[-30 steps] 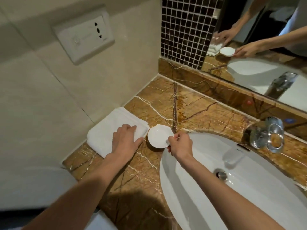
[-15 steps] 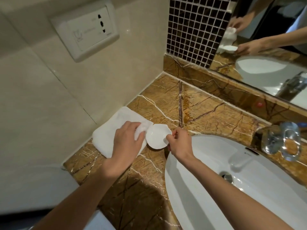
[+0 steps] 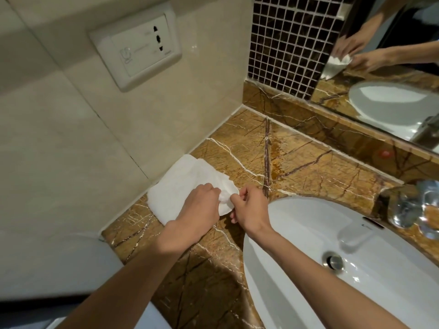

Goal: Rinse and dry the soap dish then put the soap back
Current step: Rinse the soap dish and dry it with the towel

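Observation:
A small white soap dish point(image 3: 225, 208) is held just above the brown marble counter point(image 3: 297, 162), mostly covered; only its lower rim shows between my hands. My right hand point(image 3: 249, 207) pinches the dish's right edge. My left hand point(image 3: 199, 210) grips a corner of the white towel point(image 3: 185, 184) and presses it onto the dish. The rest of the towel lies on the counter against the left wall. No soap is visible.
A white oval basin point(image 3: 308, 245) with a metal drain point(image 3: 333, 260) lies to the right, and a chrome tap point(image 3: 408, 205) stands behind it. A mirror point(image 3: 392, 74) and dark mosaic tiles point(image 3: 287, 43) back the counter. A wall socket point(image 3: 140, 47) sits upper left.
My left hand went from resting flat on the towel to bunching its corner and pulling it over the dish. The dish, held by my right hand, moved left against the towel.

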### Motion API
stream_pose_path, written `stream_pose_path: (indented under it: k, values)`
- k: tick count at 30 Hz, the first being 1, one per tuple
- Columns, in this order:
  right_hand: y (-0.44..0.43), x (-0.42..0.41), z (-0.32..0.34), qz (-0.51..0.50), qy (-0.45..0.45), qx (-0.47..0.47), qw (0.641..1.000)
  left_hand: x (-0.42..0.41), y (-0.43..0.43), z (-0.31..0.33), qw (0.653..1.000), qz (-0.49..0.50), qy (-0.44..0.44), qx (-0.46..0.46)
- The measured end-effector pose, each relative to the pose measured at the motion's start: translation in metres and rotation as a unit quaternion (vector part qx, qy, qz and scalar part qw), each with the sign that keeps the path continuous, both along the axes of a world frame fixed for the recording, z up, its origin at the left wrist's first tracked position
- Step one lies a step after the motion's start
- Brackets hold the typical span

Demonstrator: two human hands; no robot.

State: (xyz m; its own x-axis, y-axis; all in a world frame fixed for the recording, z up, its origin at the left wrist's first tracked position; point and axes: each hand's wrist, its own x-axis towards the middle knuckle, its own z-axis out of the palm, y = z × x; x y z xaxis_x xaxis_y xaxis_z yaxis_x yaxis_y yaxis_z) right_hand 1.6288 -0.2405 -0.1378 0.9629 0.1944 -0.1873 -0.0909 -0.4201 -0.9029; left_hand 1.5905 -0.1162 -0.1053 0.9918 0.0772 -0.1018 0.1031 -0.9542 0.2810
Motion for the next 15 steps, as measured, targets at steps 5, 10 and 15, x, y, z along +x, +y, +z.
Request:
stream_pose_path:
  k: [5,10,15]
  values:
    - [0.0,0.004,-0.001,-0.001,0.002,-0.001,1.0,-0.014,0.006,-0.003,0.999,-0.012,0.024,-0.021]
    - [0.004,0.002,-0.002,-0.033,0.025,0.048,0.998,-0.013,-0.001,-0.005,0.998,-0.018,-0.045,-0.039]
    - [0.009,0.002,-0.003,-0.063,0.073,0.062,0.993,-0.017,-0.004,-0.011,0.997,-0.039,-0.065,0.027]
